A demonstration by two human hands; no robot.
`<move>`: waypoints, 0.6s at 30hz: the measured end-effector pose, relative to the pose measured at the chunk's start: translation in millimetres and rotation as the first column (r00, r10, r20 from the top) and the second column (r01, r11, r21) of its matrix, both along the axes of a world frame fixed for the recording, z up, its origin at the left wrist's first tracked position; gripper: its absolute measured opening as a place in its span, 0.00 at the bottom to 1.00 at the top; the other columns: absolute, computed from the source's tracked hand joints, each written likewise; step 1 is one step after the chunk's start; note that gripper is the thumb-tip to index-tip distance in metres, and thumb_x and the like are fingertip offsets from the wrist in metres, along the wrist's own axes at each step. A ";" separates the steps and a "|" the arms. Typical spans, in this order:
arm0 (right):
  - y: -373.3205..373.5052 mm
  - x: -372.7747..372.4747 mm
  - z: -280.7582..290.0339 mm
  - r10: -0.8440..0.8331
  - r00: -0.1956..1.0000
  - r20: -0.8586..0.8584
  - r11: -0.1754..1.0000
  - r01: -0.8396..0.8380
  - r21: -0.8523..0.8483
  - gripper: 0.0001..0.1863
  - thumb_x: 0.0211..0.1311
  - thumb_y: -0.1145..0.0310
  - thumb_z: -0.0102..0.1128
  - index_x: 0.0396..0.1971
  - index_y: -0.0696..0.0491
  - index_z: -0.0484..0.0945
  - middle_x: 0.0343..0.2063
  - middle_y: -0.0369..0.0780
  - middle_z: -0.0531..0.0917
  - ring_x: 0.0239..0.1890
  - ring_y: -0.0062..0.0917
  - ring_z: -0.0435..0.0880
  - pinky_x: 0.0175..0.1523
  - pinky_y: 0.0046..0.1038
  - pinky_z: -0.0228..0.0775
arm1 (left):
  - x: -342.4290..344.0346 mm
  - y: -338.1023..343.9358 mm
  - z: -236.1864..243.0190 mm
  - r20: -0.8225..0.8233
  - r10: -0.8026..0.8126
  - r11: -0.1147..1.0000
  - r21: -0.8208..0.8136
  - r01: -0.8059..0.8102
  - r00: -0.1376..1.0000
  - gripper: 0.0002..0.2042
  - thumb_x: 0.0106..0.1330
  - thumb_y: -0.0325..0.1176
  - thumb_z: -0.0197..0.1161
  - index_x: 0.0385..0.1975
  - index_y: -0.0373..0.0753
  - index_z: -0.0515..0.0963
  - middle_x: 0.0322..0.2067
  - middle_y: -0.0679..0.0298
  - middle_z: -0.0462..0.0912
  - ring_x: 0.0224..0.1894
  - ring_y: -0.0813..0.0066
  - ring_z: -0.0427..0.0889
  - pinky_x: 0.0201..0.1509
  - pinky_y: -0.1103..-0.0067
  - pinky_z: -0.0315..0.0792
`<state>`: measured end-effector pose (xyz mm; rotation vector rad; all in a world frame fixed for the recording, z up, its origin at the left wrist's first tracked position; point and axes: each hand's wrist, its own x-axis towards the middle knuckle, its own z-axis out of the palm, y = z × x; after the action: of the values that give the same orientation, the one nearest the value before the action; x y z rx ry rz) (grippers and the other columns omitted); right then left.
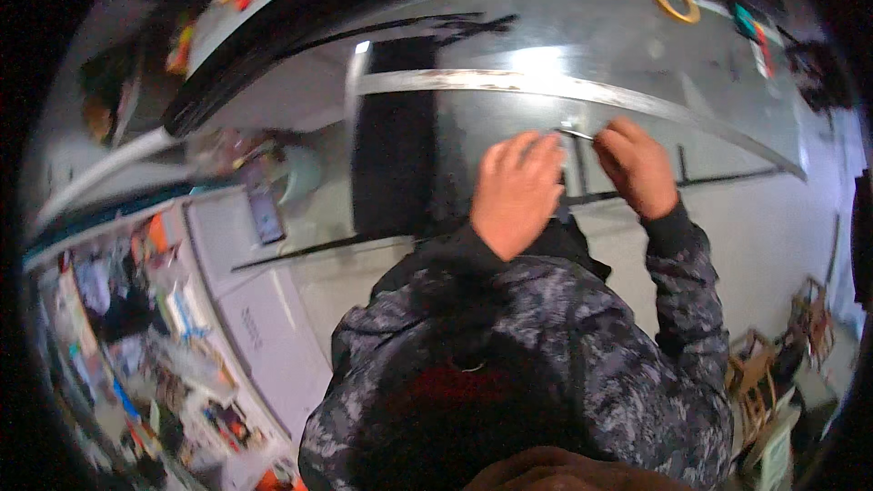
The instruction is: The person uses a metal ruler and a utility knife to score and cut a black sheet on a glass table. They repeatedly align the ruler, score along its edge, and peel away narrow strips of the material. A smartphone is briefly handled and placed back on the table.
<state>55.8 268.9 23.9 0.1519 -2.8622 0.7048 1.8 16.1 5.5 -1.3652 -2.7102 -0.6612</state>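
Over the near side of a glass-topped table (pixel 473 127), both of my hands work close together. My right hand (pixel 637 168) is closed, its fingers pinching a thin shiny metal piece (pixel 579 135) that points toward the left hand; its exact kind is too blurred to tell. My left hand (pixel 520 191) has its fingers bent and pressed together, back upward. Whatever its fingertips grip is hidden. Beyond the hands a long metal ruler (pixel 509 81) crosses the glass. Left of them, a black fabric strip (pixel 393 168) lies partly under that ruler.
A yellow tape ring (pixel 675 0) lies at the far right of the table. Along the far side runs a thick black roll (pixel 364 14). To the left are a phone (pixel 263 214), a pale cup (pixel 300 173) and a cluttered drawer (pixel 145 327). Wooden chairs (pixel 753 373) stand at lower right.
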 end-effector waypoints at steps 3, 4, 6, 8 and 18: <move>-2.6 -2.6 2.1 -0.014 1.000 0.001 1.000 0.014 -0.025 0.07 0.69 0.76 0.73 0.43 0.53 0.83 0.40 0.45 0.83 0.42 0.50 0.88 0.44 0.46 0.81 | -2.2 -1.9 -4.3 -0.039 -0.013 0.995 0.098 0.017 0.999 0.28 0.69 0.42 0.77 0.67 0.40 0.84 0.74 0.61 0.79 0.77 0.53 0.72 0.79 0.52 0.67; -1.3 -3.5 1.4 -0.008 1.000 0.012 0.999 0.009 -0.032 0.07 0.69 0.76 0.73 0.43 0.54 0.83 0.39 0.45 0.82 0.42 0.50 0.87 0.44 0.46 0.81 | -2.8 -0.8 -6.9 -0.036 -0.005 0.994 0.112 0.009 0.999 0.28 0.69 0.42 0.77 0.67 0.41 0.83 0.74 0.61 0.79 0.77 0.53 0.72 0.80 0.52 0.67; -1.4 -3.1 2.4 -0.006 1.000 0.015 0.999 0.007 -0.035 0.07 0.69 0.76 0.73 0.43 0.54 0.83 0.39 0.45 0.82 0.41 0.50 0.87 0.44 0.45 0.80 | -1.6 -0.4 -8.0 -0.032 -0.001 0.993 0.121 0.005 0.999 0.28 0.69 0.42 0.77 0.68 0.41 0.83 0.74 0.61 0.78 0.77 0.53 0.71 0.79 0.53 0.66; -2.0 -2.7 2.3 -0.002 1.000 0.004 1.000 0.002 -0.025 0.07 0.70 0.76 0.73 0.43 0.55 0.83 0.38 0.45 0.81 0.41 0.50 0.87 0.43 0.45 0.80 | -0.7 -0.6 -8.6 -0.030 -0.002 0.994 0.106 0.005 1.000 0.29 0.68 0.42 0.77 0.68 0.41 0.83 0.75 0.62 0.78 0.78 0.54 0.71 0.79 0.53 0.66; -1.3 -2.0 -2.4 -0.002 1.000 -0.007 1.000 0.002 0.006 0.07 0.71 0.74 0.75 0.44 0.54 0.85 0.39 0.45 0.82 0.39 0.49 0.87 0.42 0.45 0.81 | 1.5 -1.5 -11.3 -0.017 0.021 0.990 0.140 -0.018 1.000 0.29 0.68 0.42 0.78 0.68 0.42 0.83 0.74 0.63 0.78 0.78 0.55 0.71 0.80 0.54 0.64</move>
<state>53.7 267.5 21.5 0.1515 -2.8573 0.6940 3.3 14.5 -5.8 -1.3042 -2.6032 -0.8155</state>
